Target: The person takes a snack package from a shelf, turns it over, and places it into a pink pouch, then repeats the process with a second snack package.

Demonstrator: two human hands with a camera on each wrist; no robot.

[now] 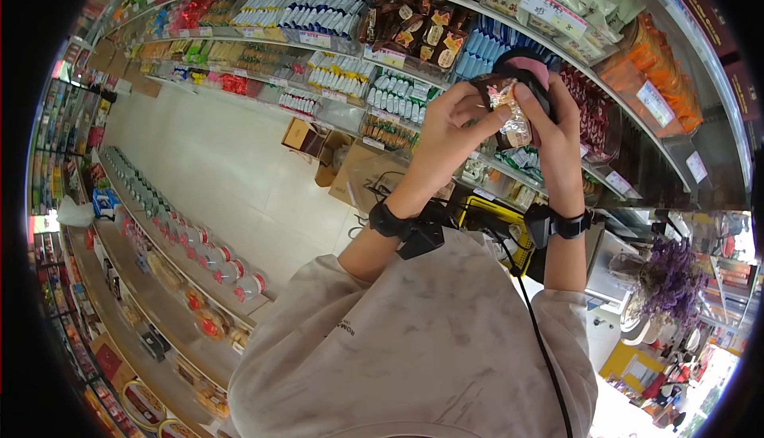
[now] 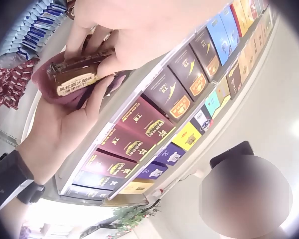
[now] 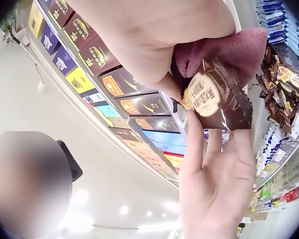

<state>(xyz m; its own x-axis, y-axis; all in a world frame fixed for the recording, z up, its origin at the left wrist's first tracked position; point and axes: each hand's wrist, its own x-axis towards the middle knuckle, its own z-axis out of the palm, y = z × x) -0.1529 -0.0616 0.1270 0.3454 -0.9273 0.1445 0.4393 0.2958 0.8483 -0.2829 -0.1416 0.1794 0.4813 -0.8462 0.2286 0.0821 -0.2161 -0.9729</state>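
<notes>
A brown biscuit packet with a pale printed label is between the two hands, in front of the shelves. My left hand pinches its edge with thumb and fingers; in the right wrist view the left palm faces up beneath the packet. My right hand grips a soft dark cloth item with a pink inside, its thumb pressed against the packet's front. Maroon folds of this cloth show behind the packet in the right wrist view. Its full shape is hidden by the fingers.
Shelves ahead hold brown packets, blue packets and orange packets. Gift boxes line another shelf. A yellow basket and open cartons are below the hands. Jars stand along the left shelf.
</notes>
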